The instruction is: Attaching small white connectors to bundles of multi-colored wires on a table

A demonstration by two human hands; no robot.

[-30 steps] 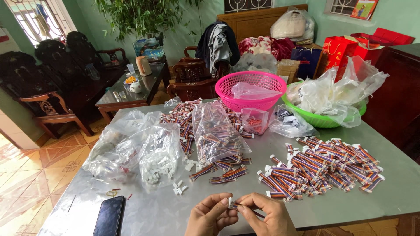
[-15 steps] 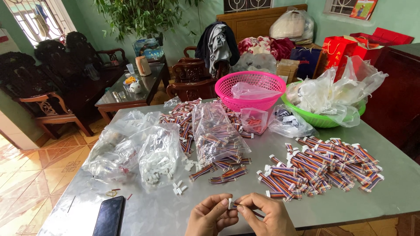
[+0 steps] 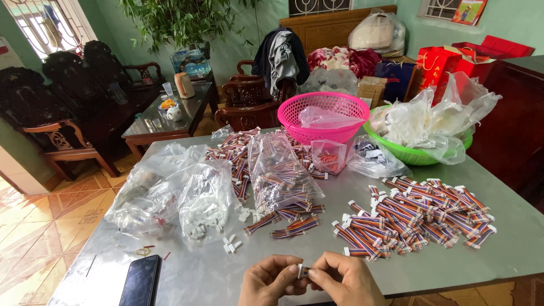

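Note:
At the table's near edge my left hand [image 3: 271, 280] and my right hand [image 3: 343, 279] meet, fingertips pinched together on one short multicoloured ribbon cable with a white connector [image 3: 301, 271]. A heap of the same finished cables [image 3: 416, 218] lies to the right of my hands. A few loose cables [image 3: 286, 221] lie just beyond them. Clear bags of small white connectors [image 3: 198, 204] sit to the left, with some connectors [image 3: 231, 243] spilled on the grey table [image 3: 510, 249].
A black phone [image 3: 140, 280] lies at the near left beside rubber bands [image 3: 146, 249]. Further back stand a pink basket [image 3: 323, 116], a green basin [image 3: 416, 153] full of plastic bags, and a clear bag of cables [image 3: 277, 173]. Dark wooden chairs and a glass-topped coffee table [image 3: 167, 119] stand beyond.

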